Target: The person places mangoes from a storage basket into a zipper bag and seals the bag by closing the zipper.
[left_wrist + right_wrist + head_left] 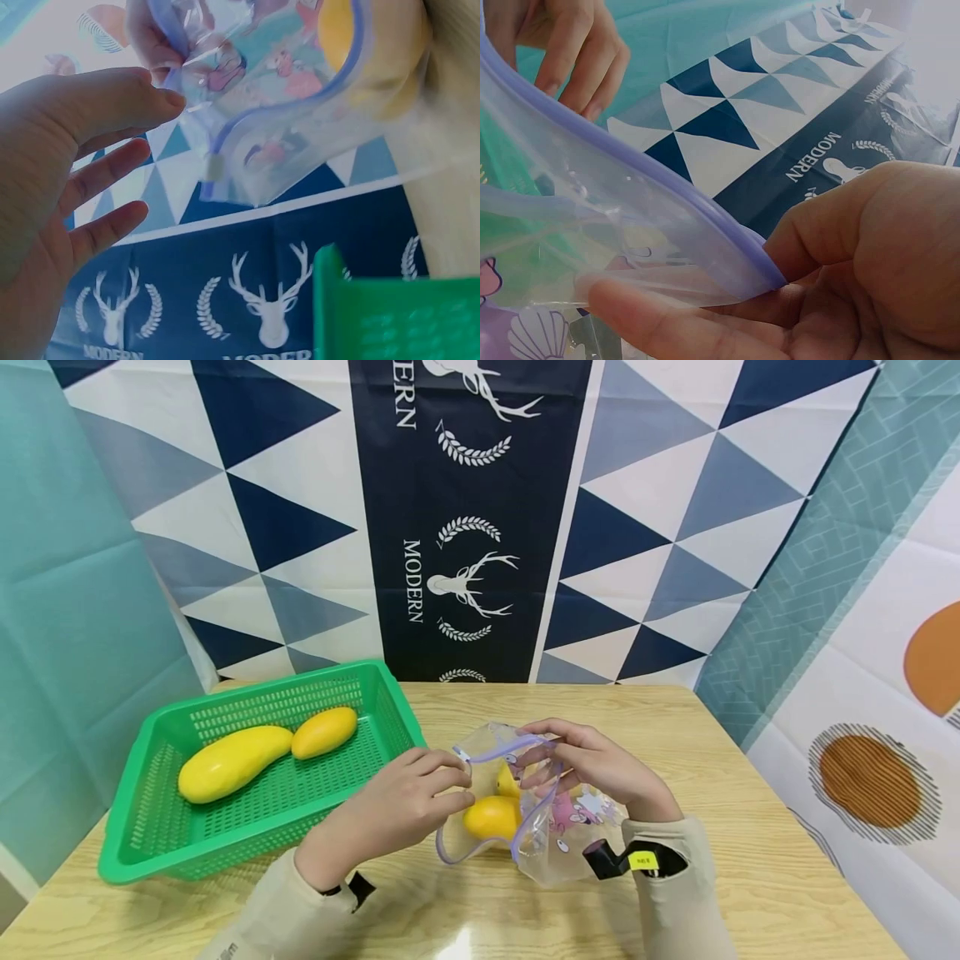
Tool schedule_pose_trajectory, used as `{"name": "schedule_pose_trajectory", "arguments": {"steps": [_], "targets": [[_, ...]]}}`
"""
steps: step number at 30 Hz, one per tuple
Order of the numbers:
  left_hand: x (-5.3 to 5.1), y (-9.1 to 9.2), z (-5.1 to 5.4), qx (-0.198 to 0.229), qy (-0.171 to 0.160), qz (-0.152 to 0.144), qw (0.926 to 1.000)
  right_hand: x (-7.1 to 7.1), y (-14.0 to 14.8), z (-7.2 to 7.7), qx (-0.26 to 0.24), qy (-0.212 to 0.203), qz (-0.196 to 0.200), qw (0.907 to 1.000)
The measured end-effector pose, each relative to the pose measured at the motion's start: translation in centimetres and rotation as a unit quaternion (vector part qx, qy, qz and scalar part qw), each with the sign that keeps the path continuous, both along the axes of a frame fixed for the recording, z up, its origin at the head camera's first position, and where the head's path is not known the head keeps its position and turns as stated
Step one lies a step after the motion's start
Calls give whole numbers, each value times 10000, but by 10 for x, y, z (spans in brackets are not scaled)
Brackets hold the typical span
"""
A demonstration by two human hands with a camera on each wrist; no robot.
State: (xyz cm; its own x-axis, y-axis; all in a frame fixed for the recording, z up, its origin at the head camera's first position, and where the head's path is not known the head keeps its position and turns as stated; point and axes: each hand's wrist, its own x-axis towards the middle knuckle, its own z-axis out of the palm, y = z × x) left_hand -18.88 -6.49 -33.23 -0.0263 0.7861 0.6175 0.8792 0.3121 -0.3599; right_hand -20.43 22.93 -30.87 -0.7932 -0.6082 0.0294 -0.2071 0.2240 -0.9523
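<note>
A clear zip bag (pixel 551 852) with a purple zip edge and printed cartoon figures lies on the table, its mouth spread apart. Inside it sit an orange-yellow mango (pixel 491 817) and a yellow fruit (pixel 508 781), partly hidden by the film. My right hand (pixel 600 764) pinches the purple edge between thumb and fingers, as the right wrist view shows. On the other side of the mouth, my left hand (pixel 412 797) is beside the bag's rim with its fingers spread. In the left wrist view nothing lies between that hand's thumb and fingers (pixel 105 176).
To the left stands a green plastic basket (pixel 292 814) holding a large yellow mango (pixel 232 764) and a smaller orange-yellow mango (pixel 325 732). The wooden table (pixel 600 702) meets a patterned cloth (pixel 465 610) at the back. More cloth hangs at both sides.
</note>
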Motion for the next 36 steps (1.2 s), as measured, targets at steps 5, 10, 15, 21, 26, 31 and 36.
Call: {"name": "schedule_pose_trajectory", "arguments": {"steps": [5,10,15,21,26,31,36], "targets": [[2,-9,9,-133,135,-38,9998,0,1,1,15,-49,-26,10000],[5,-18,18,-519,303,177,9980,0,2,0,-8,-63,-5,10000],[4,-26,23,-781,367,351,9957,1,2,0,-43,-61,10,10000],[-3,-38,34,-939,327,541,9936,1,2,-2,-105,-33,51,9999],[-14,-52,45,-984,221,767,9919,1,3,-2,-89,25,76,9999],[-24,-63,49,-1120,-119,1162,9868,0,2,-1,-69,1,88,9999],[-34,-71,47,-1314,-356,1521,9789,0,2,0,-77,-9,127,9999]]}}
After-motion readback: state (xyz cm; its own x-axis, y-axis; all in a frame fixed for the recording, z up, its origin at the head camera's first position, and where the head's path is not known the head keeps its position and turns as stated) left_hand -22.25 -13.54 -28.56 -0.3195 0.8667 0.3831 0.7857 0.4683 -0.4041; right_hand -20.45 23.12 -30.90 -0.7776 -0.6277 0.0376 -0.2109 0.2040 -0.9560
